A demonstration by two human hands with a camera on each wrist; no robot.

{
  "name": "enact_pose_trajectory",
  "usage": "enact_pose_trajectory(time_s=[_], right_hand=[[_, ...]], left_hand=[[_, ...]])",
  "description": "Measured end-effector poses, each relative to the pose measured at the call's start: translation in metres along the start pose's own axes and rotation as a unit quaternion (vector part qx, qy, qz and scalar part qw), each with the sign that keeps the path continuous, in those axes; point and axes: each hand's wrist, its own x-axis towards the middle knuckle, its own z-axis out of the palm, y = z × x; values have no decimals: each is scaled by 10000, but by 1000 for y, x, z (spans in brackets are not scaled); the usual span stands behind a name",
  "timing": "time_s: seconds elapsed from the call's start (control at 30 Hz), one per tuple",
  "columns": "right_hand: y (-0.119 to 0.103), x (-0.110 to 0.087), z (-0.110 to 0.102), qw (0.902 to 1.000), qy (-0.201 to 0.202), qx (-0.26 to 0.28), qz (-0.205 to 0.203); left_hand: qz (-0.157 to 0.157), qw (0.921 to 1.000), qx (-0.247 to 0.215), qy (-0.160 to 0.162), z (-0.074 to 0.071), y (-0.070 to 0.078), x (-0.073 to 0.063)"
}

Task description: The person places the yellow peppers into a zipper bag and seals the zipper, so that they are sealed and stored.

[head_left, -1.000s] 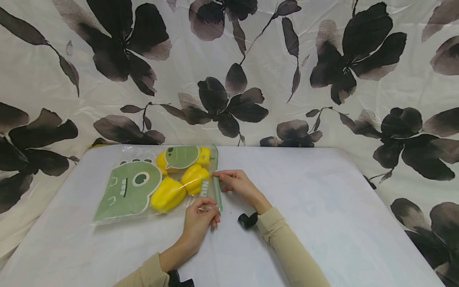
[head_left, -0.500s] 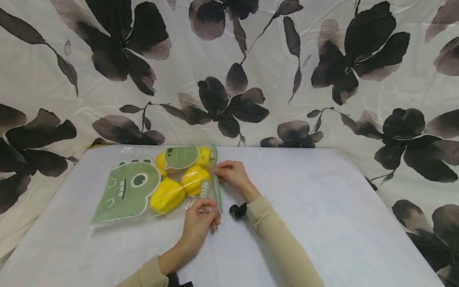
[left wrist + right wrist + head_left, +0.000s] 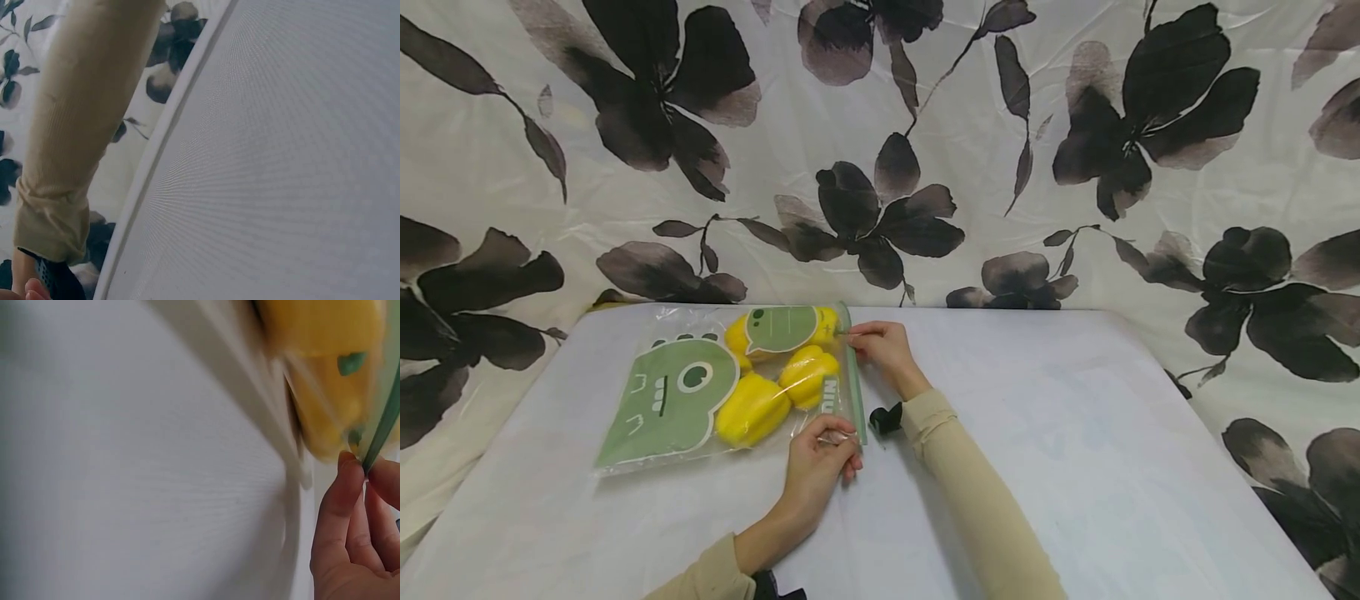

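Observation:
A clear zip bag (image 3: 670, 400) with a green cartoon monster print lies flat on the table's left half. Inside it are several yellow bell peppers (image 3: 752, 408), partly hidden by the print. My left hand (image 3: 816, 462) pinches the bag's near right corner. Up at the far end of the green zip strip (image 3: 854, 392), my right hand (image 3: 883, 350) pinches the strip between thumb and forefinger. The right wrist view shows those fingertips on the green strip (image 3: 389, 419), with blurred yellow peppers (image 3: 331, 394) behind the film. In the left wrist view the bag is out of sight.
A white cloth covers the table (image 3: 1075, 467). Behind it hangs a floral curtain (image 3: 1000, 150). A black wrist device (image 3: 886, 418) sits at the right cuff, and another (image 3: 775, 587) at the left cuff.
My right hand has slid away from me along the zip strip, towards the bag's far corner. My left hand has stayed at the near corner, and the bag has barely moved.

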Motion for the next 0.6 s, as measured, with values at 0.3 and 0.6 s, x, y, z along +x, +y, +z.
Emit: enact_pose_trajectory(time_s=[0.3,0.6], right_hand=[[-3,23,7,9996,265,-102,-81],[-9,53,12,9994,272,-188,-130]], left_hand=[[73,10000,26,-11,0,1,-1],[111,9999,-46,-71,-1,-2,-2]])
